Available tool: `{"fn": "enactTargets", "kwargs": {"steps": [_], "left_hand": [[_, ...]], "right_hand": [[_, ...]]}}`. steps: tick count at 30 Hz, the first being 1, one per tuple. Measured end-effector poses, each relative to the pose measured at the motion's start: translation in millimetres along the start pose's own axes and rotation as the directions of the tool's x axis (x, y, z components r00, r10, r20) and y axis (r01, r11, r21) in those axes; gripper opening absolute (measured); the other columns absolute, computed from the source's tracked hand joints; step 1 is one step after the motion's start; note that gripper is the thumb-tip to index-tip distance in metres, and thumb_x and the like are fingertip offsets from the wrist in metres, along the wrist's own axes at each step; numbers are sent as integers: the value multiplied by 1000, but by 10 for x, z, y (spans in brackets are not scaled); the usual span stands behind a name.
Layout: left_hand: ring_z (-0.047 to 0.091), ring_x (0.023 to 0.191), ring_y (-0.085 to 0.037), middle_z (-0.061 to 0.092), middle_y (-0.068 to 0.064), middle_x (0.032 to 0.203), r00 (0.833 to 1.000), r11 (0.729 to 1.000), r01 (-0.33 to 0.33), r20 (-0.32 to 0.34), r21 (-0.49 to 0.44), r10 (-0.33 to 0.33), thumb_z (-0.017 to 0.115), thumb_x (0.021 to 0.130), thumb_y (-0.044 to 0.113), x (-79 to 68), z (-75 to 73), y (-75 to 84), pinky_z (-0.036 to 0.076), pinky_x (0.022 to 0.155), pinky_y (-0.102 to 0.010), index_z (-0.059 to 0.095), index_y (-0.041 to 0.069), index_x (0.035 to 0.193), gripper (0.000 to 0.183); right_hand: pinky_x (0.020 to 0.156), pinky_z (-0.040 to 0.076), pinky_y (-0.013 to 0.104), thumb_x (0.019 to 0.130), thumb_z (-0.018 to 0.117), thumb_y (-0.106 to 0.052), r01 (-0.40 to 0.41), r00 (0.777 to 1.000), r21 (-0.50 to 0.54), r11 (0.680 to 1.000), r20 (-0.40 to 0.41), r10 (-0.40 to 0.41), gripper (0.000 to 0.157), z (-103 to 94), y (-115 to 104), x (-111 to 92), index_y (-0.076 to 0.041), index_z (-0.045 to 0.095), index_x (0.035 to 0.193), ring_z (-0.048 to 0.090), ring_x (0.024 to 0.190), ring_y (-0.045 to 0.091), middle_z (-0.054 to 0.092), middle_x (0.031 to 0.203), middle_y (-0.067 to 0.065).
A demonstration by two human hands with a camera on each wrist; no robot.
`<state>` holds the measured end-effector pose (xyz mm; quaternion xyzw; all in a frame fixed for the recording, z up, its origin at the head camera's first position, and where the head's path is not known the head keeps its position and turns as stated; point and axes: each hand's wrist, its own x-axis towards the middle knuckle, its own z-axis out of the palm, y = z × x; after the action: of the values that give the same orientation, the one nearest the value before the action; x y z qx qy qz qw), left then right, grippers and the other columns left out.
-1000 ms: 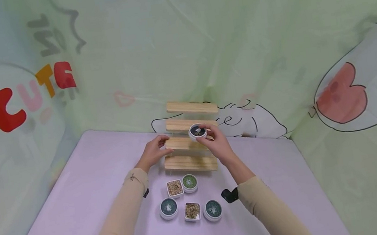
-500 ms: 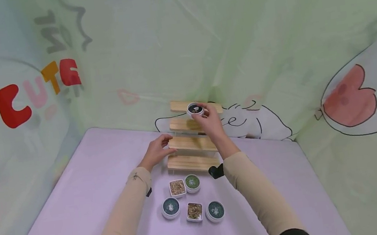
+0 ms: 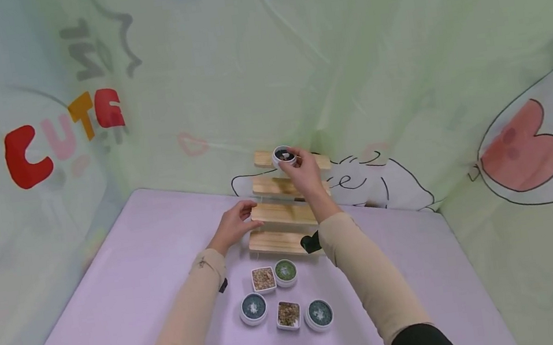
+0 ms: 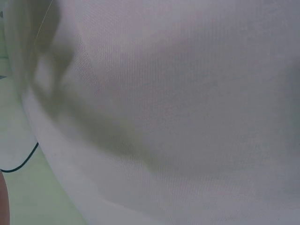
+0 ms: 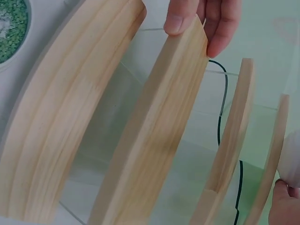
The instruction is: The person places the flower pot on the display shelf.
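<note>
A tiered wooden stand [image 3: 283, 243] has several pale boards stepped up toward the back. My left hand [image 3: 233, 225] pinches the left end of the second-lowest board [image 3: 284, 213]; the right wrist view shows the thumb on its front edge and fingers behind. With thumb and fingers, my right hand [image 3: 305, 174] holds a small round white pot [image 3: 277, 162] with dark filling and a pale piece in it, at the top board [image 3: 319, 161]. Part of this pot [image 5: 291, 159] appears beside the top board in the right wrist view. Whether it touches the board, I cannot tell.
Before the stand, on the lilac cloth [image 3: 189, 225], are two square pots of pebbly filling [image 3: 263, 279], a round green-filled pot [image 3: 285, 271] and two round dark-filled pots [image 3: 253, 306]. A printed pale curtain [image 3: 192, 90] hangs behind. The left wrist view shows mostly cloth.
My right hand has carried the round pot up and back, from above the middle boards to the top one. My left hand keeps its hold on the board's end.
</note>
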<state>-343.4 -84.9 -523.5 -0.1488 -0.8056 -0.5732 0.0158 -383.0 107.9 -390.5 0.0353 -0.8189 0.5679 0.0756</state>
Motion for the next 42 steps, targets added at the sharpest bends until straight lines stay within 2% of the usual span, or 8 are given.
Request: {"fn": "enactTargets", "kwargs": {"steps": [8, 19, 24, 27, 33, 38, 42], "left_hand": [[54, 125, -28, 57, -15, 133, 1000, 1000, -1, -9, 17, 1, 81, 81, 17, 28, 6, -61, 47, 106, -30, 56, 1, 130, 58], [55, 124, -28, 58, -15, 132, 1000, 999, 0, -9, 51, 0, 82, 81, 17, 30, 36, -20, 47, 105, -30, 56, 1, 130, 58], [56, 123, -29, 59, -16, 131, 1000, 998, -5, -10, 57, 6, 82, 81, 17, 32, 34, -31, 48, 105, -31, 56, -1, 129, 58], [55, 124, -29, 58, -16, 132, 1000, 998, 2, -9, 58, -2, 81, 81, 17, 25, 19, -30, 47, 105, -30, 55, 0, 130, 58], [54, 126, -28, 57, -15, 134, 999, 998, 38, -6, 56, -38, 82, 81, 16, -1, -1, -1, 46, 106, -31, 55, 0, 131, 60], [54, 126, -30, 56, -19, 134, 1000, 998, 29, -6, 49, -28, 82, 80, 13, -2, -13, 39, 46, 107, -32, 54, -3, 131, 60], [53, 127, -29, 55, -18, 135, 999, 998, 45, 5, 49, -45, 81, 81, 14, 4, 4, 53, 45, 107, -29, 54, -2, 132, 60]], "right_hand": [[100, 50, 35, 94, 67, -25, -17, 1000, -79, 997, 15, 18, 51, 46, -45, 93, -6, 51, 138, 51, 123, 24, 52, 137, 13], [102, 49, 35, 95, 65, -24, -14, 1000, -84, 996, 25, 17, 52, 49, -56, 134, -4, 48, 140, 50, 123, 25, 51, 138, 15], [103, 48, 37, 94, 66, -27, 12, 1000, -101, 995, 0, -12, 55, 40, -22, 104, -10, 46, 142, 47, 127, 28, 40, 143, 15], [107, 46, 38, 93, 67, -27, 51, 998, -115, 992, -33, -55, 57, 36, 12, 71, -12, 45, 144, 42, 131, 31, 33, 146, 16], [112, 40, 40, 91, 70, -21, 128, 987, -104, 986, -81, -137, 58, -37, 107, -32, -5, 47, 141, 41, 130, 34, 35, 144, 18], [113, 39, 41, 91, 71, -19, 180, 979, -78, 981, -88, -186, 56, -131, 131, -172, -2, 49, 139, 42, 128, 38, 38, 139, 21], [114, 38, 40, 93, 67, -19, 176, 982, -57, 983, -64, -179, 55, -213, 197, -368, -4, 46, 141, 42, 130, 36, 39, 140, 19]]}}
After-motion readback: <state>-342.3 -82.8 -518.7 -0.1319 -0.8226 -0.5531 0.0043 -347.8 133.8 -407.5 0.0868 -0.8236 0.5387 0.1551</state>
